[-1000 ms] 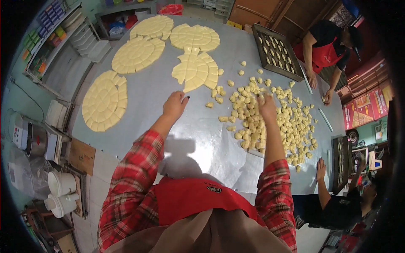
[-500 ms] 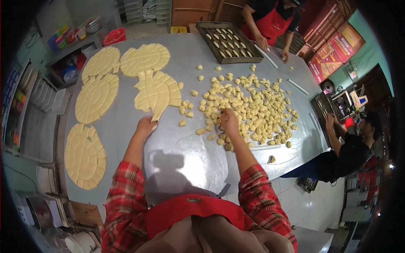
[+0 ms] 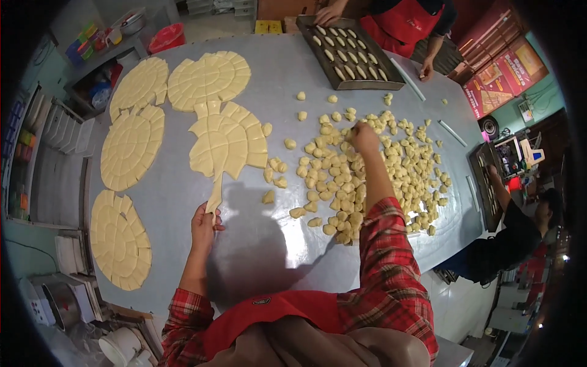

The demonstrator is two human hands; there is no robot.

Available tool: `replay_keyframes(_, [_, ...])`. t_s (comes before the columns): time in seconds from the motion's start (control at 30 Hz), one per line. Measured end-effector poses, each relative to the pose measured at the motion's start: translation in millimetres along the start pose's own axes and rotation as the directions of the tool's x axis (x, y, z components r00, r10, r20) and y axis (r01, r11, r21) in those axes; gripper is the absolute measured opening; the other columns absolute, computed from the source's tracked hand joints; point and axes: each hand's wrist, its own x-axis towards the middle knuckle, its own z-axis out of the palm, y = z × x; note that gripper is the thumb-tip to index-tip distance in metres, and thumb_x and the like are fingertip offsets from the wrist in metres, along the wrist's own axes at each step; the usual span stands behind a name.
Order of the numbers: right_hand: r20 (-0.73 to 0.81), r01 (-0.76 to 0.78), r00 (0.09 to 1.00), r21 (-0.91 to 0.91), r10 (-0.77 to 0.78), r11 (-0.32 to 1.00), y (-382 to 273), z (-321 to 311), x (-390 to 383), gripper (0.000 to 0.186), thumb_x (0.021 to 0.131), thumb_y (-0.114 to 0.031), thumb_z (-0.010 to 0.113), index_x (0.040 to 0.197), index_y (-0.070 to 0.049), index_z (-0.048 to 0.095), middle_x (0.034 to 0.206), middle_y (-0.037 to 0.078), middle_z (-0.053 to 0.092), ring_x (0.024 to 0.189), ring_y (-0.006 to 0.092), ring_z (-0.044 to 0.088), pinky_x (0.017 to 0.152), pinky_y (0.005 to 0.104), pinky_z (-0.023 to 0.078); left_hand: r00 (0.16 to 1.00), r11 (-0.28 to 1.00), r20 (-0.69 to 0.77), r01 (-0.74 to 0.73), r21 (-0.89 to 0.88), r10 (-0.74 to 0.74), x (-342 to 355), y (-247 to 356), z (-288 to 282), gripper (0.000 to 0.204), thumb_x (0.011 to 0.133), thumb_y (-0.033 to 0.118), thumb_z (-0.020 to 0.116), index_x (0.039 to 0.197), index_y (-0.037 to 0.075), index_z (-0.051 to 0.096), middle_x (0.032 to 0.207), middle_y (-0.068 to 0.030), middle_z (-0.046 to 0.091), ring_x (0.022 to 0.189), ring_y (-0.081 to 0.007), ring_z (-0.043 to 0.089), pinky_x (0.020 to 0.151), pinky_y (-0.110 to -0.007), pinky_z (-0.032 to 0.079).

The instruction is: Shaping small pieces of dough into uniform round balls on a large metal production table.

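My left hand [image 3: 204, 225] is closed on the end of a dough strip [image 3: 214, 197]. The strip stretches toward me from a round, scored dough sheet [image 3: 229, 137] with a ragged left edge. To the right, my right hand [image 3: 365, 138] is over a wide heap of small dough pieces [image 3: 339, 174]. Its fingers curl downward, and whatever they grip is hidden behind the hand. Several more scored dough rounds lie at the left, among them a near one [image 3: 119, 240] and a far one [image 3: 209, 79].
A metal table [image 3: 177, 244] carries everything. At its far side is a dark baking tray [image 3: 350, 52] with rows of pale dough pieces, a co-worker's hand [image 3: 330, 13] at its edge. White rods [image 3: 408, 79] lie at the right. Another person [image 3: 507, 235] works beside a tray at right.
My left hand has drawn toward me, pulling the strip longer. My right hand has reached farther over the heap. The far co-worker's hand has moved to the tray's far left edge.
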Motion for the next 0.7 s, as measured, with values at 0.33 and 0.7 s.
replay_keyframes(0.33, [0.456,-0.311,0.781,0.877,-0.426,0.367,-81.0,-49.6,-151.4,0.018,0.092,-0.015,0.055,0.107,-0.005,0.055,0.098,0.006,0.059,0.087,0.0173,0.058,0.072,0.0305,0.051,0.988,0.989,0.105,0.103,0.110,-0.115,12.7,19.2,6.8,0.025,0.093,0.024,0.055,0.108,0.004,0.057,0.069,0.0029,0.049,0.054,-0.0059,0.043,0.049,-0.023,0.041])
replay_keyframes(0.7, [0.398,-0.107,0.772,0.850,-0.496,0.515,-175.4,-20.4,-331.5,0.043,0.091,-0.017,0.056,0.131,-0.006,0.048,0.127,0.016,0.054,0.117,0.0291,0.052,0.097,0.0383,0.042,0.793,0.922,0.481,0.263,0.283,-0.374,-115.6,-6.3,1.3,0.021,0.094,0.028,0.055,0.098,0.009,0.061,0.068,0.0054,0.044,0.056,-0.0053,0.038,0.050,-0.021,0.033])
